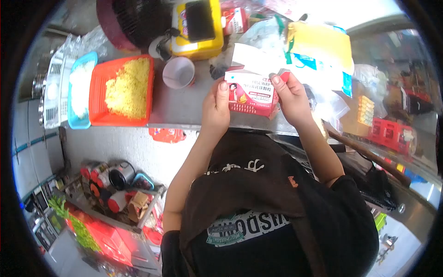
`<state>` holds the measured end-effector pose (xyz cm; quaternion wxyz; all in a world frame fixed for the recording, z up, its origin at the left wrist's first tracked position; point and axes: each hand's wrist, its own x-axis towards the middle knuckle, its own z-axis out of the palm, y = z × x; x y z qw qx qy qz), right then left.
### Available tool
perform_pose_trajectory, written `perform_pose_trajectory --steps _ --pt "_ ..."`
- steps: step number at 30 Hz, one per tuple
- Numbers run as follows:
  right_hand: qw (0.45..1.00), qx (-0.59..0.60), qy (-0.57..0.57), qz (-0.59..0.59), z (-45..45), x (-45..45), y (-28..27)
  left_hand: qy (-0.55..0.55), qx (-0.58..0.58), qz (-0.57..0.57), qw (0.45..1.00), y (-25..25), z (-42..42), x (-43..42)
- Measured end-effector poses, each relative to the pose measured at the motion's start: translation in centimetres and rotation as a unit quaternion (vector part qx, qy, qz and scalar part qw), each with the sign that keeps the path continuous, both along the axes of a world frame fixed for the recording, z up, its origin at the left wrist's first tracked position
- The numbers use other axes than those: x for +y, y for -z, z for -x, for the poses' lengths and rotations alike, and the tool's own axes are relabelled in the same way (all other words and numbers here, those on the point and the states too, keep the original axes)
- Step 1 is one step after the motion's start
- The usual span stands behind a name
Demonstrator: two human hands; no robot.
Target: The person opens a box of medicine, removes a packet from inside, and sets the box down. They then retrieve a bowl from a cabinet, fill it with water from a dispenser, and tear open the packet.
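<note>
A red and white printed box [251,94] with its white top flap raised is held over the front edge of the metal counter [159,111]. My left hand [218,104] grips the box's left side, thumb on the front face. At the upper right corner, my right hand [291,97] is closed on the box, its thumb and fingers at a red flap. What is inside the box is hidden. A white cup [179,73] stands to the left of my left hand.
Shredded yellow food fills a red basket [94,99] at the left, beside a blue tray [79,121]. Behind are a yellow container [177,46] with a dark phone [200,21] and a yellow package [318,44]. A wooden stick [369,154] lies at the right.
</note>
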<state>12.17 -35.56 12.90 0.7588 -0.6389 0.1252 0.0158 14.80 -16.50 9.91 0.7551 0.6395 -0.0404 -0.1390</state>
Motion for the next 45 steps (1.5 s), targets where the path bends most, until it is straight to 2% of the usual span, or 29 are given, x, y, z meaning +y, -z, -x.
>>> perform_pose_trajectory --steps 2,5,6,9,12,18,21,24,28,34,45 --pt "0.997 -0.063 0.006 0.035 -0.1 -1.2 -0.8 0.008 -0.029 0.028 0.999 -2.2 -0.9 -1.3" --pt "0.993 -0.104 0.035 0.05 0.8 -1.7 -2.4 -0.006 -0.011 0.063 0.998 -3.1 -1.2 -2.7" --pt "0.992 -0.103 0.046 0.058 1.1 -1.5 -3.2 0.002 -0.009 0.088 0.996 -3.2 -1.2 -2.9" --pt "0.988 -0.112 0.076 0.071 2.5 -1.7 -3.6 0.008 -0.028 0.068 0.997 -3.5 -0.8 -3.4" --pt "0.989 -0.087 0.117 0.01 4.0 -1.9 -3.0 0.032 -0.026 0.078 0.996 -3.7 -0.4 -3.6" --pt "0.975 -0.12 0.172 0.072 5.8 -1.0 -2.6 0.066 -0.046 0.07 0.994 -3.9 -0.1 -3.4" --pt "0.979 -0.07 0.169 0.087 6.6 -0.8 -3.0 0.075 -0.04 0.097 0.992 -4.0 0.3 -3.1" --pt "0.969 -0.114 0.203 0.077 6.7 0.2 -3.3 0.087 -0.049 0.099 0.99 -4.0 0.4 -2.8" --pt "0.974 -0.113 0.19 0.052 7.5 0.2 -2.6 0.106 -0.062 0.1 0.987 -4.2 0.5 -2.5" --pt "0.968 -0.127 0.21 0.046 8.0 0.9 -2.8 0.117 -0.095 0.028 0.988 -4.3 0.4 -2.0" --pt "0.966 -0.152 0.21 -0.003 8.6 1.2 -2.1 0.118 -0.104 0.052 0.986 -5.2 0.7 -2.2"
